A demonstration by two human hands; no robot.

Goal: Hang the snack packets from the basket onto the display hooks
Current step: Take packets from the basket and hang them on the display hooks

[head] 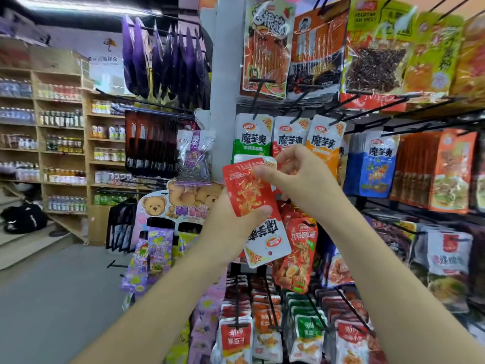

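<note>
- The left grip (233, 222) clasps a red packet (244, 190) from below, with the thumb across its front. The packet is held upside down, its white printed end hanging beneath the thumb.
- The right grip (301, 177) pinches the same packet at its upper right edge, thumb on the front and fingers curled behind. A white corner (270, 162) shows among those fingers; whether it belongs to a second packet cannot be told.
- The packet is raised in front of the rack, just below a row of white-topped packets on black display hooks (262, 81): a green packet (252, 139), a red one and an orange packet (325, 145).
- The rack carries more snack bags above, to the right and below, packed close on wire arms.
- A grey pillar (223, 74) forms the rack's left edge, with purple bags (162, 59) hanging beside it and a bear display card (178, 203) lower down.
- Wooden shelves (63, 143) with bottles and jars line the left wall.
- The floor (52, 298) is grey, and a black bag (23, 219) lies on a step by the shelves.
- A light strip (78, 6) runs along the ceiling.
</note>
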